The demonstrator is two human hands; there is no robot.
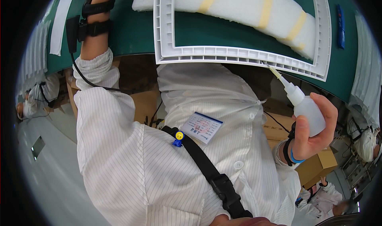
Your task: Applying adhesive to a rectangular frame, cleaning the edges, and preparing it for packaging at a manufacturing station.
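My right hand [316, 126] is wrapped round a white squeeze bottle [312, 116], its thumb on the near side. The bottle tilts up and to the left. Its thin yellowish nozzle [279, 77] reaches the near edge of a white ribbed plastic frame [223, 55]; whether the tip touches cannot be told. Part of this rectangular frame runs past the picture's upper edge. My left forearm [94, 43], with black bands at the wrist, stretches up along the frame's left side. The left hand itself lies beyond the upper edge.
A curved white foam piece [238, 9] with yellow tape strips lies inside and behind the frame on the green table [131, 35]. A blue packet [340, 27] lies at the right, a white strip [61, 25] at the left. Cardboard boxes [318, 166] stand below; other people sit around.
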